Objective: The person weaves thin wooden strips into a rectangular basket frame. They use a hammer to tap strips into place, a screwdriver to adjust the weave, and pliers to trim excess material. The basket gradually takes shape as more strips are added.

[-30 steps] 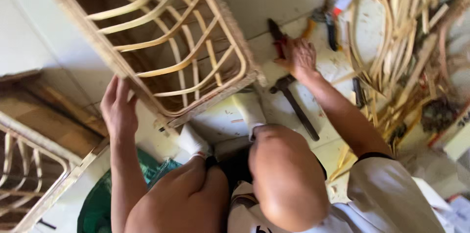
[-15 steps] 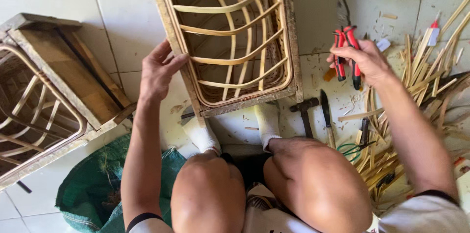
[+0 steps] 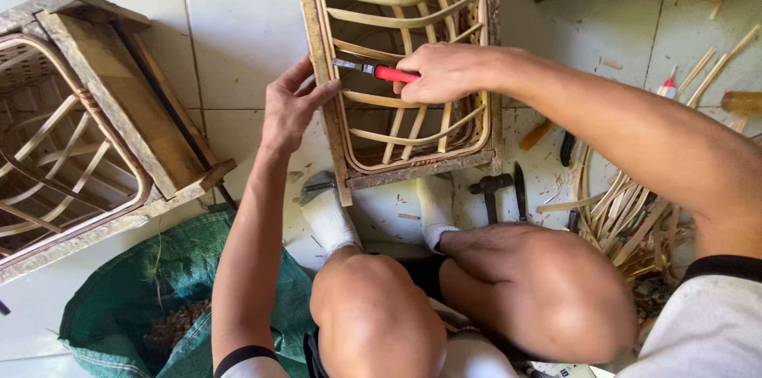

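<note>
1. Green sack sits closest, down by your left knee.
2. Your left hand, fingers spread, braces the rattan frame on its left rail.
3. Your right hand is clenched around red-handled pliers, tips at that rail.

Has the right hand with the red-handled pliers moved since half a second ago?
Yes. The right hand has carried the pliers leftward, from over the floor tiles by the hammer onto the rattan frame.

White tiled floor w/ rattan frame under both hands' fingers, second frame well left of left fingers, green sack below them, hammer & cane strips below right fingers.
</note>
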Motion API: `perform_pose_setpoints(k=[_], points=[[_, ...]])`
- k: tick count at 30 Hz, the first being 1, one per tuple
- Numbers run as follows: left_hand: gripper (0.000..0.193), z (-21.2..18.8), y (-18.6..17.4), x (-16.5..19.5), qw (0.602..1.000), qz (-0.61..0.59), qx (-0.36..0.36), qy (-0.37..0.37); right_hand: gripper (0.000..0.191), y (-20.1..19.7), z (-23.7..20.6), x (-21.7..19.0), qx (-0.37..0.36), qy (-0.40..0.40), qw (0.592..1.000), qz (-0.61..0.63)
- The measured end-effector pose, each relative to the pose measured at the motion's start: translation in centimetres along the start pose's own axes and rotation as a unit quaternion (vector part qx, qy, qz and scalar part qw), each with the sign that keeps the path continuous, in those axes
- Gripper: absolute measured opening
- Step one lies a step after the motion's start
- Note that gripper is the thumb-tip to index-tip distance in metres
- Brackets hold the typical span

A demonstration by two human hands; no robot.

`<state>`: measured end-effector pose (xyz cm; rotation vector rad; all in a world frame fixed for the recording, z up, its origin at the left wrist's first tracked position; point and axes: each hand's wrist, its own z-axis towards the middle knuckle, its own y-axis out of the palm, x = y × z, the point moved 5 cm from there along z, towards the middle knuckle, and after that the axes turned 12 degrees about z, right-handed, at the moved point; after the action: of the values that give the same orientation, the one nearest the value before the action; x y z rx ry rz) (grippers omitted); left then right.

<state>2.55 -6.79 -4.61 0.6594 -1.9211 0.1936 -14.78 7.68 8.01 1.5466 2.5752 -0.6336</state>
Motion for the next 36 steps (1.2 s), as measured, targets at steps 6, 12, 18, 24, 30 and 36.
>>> perform_pose_setpoints(k=[6,12,18,24,30,36], points=[[0.068,0.2,0.0,0.3,1.0,0.0,-0.006,0.004,0.031,0.5,0.5,-1.6,0.025,-0.007,0.999,-0.03],[0.067,0.1,0.1,0.8,1.0,0.025,-0.005,0.007,0.028,0.5,0.2,-2.3,0.032,0.007,0.998,-0.052],[0.065,0.1,0.2,0.6,1.0,0.02,-0.005,0.014,0.029,0.1,0.6,-2.8,0.015,0.045,0.996,-0.074],[0.067,-2.5,0.5,0.7,0.999,0.045,-0.002,0.019,0.027,0.3,-1.4,-2.1,0.044,-0.036,0.994,-0.093],[0.075,-13.0,3.3,-4.3,0.999,-0.006,0.043,0.004,0.031,4.6,-6.0,0.7,-0.025,0.016,0.999,-0.017],[0.071,-12.4,3.8,-6.9,0.994,-0.048,0.093,-0.034,0.034,6.5,-5.5,-1.6,0.023,-0.059,0.996,-0.063]])
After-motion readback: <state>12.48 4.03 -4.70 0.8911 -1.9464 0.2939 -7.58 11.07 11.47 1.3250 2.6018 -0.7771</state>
